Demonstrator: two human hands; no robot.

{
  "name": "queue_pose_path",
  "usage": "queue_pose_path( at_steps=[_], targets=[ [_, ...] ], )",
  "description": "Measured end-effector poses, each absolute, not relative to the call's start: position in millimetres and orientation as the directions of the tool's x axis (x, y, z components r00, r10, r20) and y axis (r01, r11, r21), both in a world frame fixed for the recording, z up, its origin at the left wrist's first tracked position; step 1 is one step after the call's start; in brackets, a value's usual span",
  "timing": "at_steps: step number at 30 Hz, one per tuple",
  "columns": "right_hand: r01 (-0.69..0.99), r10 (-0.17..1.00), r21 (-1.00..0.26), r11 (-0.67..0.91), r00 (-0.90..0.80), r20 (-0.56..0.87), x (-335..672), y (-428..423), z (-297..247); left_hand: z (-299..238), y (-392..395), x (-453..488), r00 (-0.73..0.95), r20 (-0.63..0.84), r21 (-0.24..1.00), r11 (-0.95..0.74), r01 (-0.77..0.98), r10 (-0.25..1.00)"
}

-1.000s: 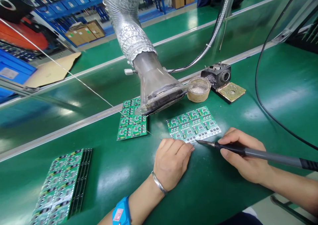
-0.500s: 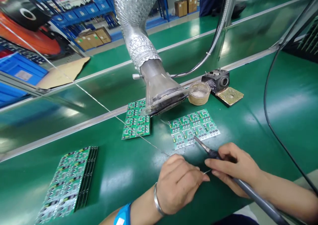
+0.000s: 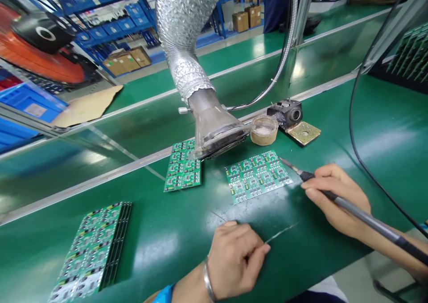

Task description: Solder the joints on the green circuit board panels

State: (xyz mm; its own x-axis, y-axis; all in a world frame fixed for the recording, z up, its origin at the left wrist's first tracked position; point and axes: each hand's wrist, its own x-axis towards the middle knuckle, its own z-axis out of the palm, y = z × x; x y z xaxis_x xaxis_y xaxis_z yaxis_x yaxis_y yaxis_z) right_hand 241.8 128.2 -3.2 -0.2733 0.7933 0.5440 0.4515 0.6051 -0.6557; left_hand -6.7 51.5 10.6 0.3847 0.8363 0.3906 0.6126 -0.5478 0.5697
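Note:
My right hand (image 3: pixel 341 196) grips a soldering iron (image 3: pixel 354 211) like a pen. The iron's tip is close to the right edge of a green circuit board panel (image 3: pixel 259 177); whether it touches cannot be made out. Below the panel, my left hand (image 3: pixel 236 256) is closed with thumb and forefinger pinched on a thin solder wire (image 3: pixel 281 233), whose free end sticks out to the right. A metal bangle (image 3: pixel 209 283) and a blue wristband (image 3: pixel 163 295) are on the left wrist.
A fume extraction nozzle (image 3: pixel 219 127) hangs over a second board stack (image 3: pixel 183 169). A taller board stack (image 3: pixel 90 249) lies at left. Behind the panel are a round tub (image 3: pixel 264 131) and an iron stand (image 3: pixel 289 113) with a sponge (image 3: pixel 305 133). A black cable (image 3: pixel 354 129) crosses the right side.
The soldering iron has moved right and up, from the panel's front edge to its right edge. My hands are farther apart, and the wire's end now points out in the open.

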Motion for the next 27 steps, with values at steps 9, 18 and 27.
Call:
queue_pose_path(
  at_steps=[9,18,27],
  targets=[
    [0.332,0.869,-0.808,0.486,-0.277,0.410,240,125,-6,8,60,-16,0.264,0.555,0.414,-0.538,0.735,0.789],
    [0.370,0.870,-0.800,0.472,-0.343,0.354,238,125,-4,5,62,-14,0.296,0.565,0.386,-0.563,0.731,0.771],
    [0.357,0.863,-0.803,0.478,-0.364,0.351,238,126,-4,6,64,-13,0.303,0.559,0.380,-0.563,0.734,0.772]
  ],
)
